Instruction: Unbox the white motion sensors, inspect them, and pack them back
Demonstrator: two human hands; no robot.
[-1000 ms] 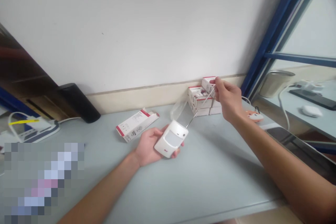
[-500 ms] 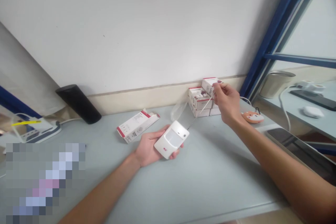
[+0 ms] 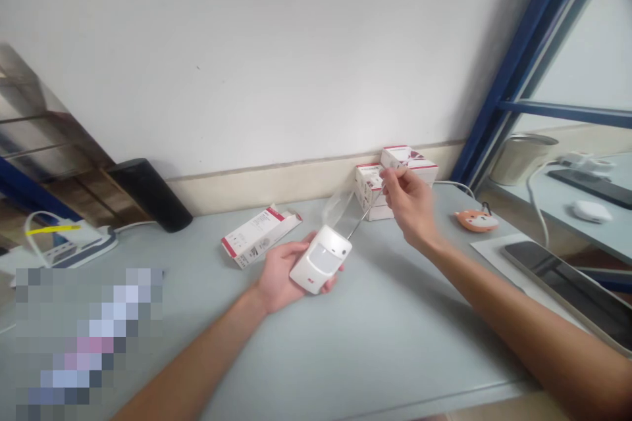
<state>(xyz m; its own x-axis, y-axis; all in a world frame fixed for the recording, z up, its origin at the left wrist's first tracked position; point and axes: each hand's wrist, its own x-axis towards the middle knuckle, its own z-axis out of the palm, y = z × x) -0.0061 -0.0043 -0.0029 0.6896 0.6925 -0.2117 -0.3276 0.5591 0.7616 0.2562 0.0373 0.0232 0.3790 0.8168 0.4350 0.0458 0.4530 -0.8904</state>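
A white motion sensor (image 3: 320, 270) with a pale curved window and a small red logo lies face up, tilted, in my left hand (image 3: 277, 276). The fingers wrap under it and the thumb rests along its side. From its upper right corner a thin metal antenna (image 3: 363, 217) slants up to the right. My right hand (image 3: 409, 204) is closed in a pinch at the antenna's far end. An opened white and red carton (image 3: 257, 237) lies on the table just beyond my left hand.
Several white and red boxes (image 3: 409, 156) are stacked by the wall behind my right hand, a clear plastic bag (image 3: 336, 207) beside them. At right lie an orange animal-shaped case (image 3: 475, 221) and a dark-screened device (image 3: 557, 283). A black cylinder (image 3: 151, 194) leans at left near a power strip (image 3: 81, 243).
My right hand has moved left and down toward the sensor, and the visible antenna is shorter. My left hand keeps its hold on the sensor, almost unmoved.
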